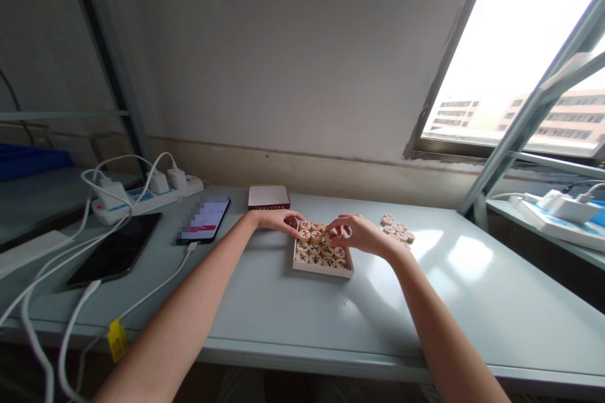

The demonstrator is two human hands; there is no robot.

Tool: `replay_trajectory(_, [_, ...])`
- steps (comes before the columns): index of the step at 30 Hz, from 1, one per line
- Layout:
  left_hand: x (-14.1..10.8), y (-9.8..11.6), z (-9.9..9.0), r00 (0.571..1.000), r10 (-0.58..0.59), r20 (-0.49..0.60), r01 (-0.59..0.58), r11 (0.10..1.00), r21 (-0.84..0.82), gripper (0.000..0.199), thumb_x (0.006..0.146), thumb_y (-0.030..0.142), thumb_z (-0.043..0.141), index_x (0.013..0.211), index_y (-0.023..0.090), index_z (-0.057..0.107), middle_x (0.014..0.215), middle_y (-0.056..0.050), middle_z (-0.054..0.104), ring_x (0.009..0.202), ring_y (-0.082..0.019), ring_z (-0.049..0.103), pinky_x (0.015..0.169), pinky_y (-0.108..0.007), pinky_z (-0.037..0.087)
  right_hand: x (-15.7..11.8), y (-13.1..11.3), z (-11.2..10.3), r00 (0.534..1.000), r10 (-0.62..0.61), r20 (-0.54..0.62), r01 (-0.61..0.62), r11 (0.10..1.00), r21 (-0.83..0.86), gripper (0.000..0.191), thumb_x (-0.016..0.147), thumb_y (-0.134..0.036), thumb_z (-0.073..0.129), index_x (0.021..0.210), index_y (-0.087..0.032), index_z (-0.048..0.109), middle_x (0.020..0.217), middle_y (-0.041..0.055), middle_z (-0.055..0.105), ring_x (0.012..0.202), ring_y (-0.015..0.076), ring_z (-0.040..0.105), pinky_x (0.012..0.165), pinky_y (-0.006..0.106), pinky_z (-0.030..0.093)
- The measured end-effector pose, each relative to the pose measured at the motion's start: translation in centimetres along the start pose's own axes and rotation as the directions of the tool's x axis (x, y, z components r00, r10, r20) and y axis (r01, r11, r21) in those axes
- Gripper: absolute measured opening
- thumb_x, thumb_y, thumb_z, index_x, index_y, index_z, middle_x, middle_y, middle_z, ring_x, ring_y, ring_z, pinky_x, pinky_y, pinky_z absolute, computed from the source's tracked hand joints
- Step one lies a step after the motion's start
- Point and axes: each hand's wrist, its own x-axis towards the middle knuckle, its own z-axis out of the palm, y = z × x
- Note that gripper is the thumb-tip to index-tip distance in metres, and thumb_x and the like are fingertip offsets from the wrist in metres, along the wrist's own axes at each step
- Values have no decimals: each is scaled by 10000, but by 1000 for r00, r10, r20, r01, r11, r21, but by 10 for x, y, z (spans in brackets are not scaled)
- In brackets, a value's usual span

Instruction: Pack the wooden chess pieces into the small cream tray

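Observation:
A shallow wooden box (323, 269) sits mid-desk, holding rows of round xiangqi pieces (315, 259) with red characters toward the back and dark ones toward the front. My left hand (276, 220) is at the box's back left corner, thumb and fingers curved around it. Over the back right part of the box, my right hand (355, 231) has its fingers curled down, with the fingertips on a xiangqi piece (327, 238). The right hand hides some of the pieces there. More loose xiangqi pieces (399, 231) lie in a group on the desk to the right.
Behind my left hand lies a dark red box lid (268, 197). A phone (207, 220), a black tablet (118, 249) and a power strip (193, 186) with trailing white cables occupy the left of the desk (293, 321). A metal post (477, 192) stands at the right beside the window.

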Motion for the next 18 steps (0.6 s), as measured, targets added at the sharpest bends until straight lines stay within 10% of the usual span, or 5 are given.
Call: replay_trajectory(18, [-1,0,0,1000,-12,-10,12,1000,-1,605,605,496,619,1111,191,487,851,-7,529,806,-134,475,673,-204,344,0,2,2,998,52,-22,-54,992,-116,335,711,-427,577,1026,-314,564,798,-24,623,745,159,540,773,327,297])
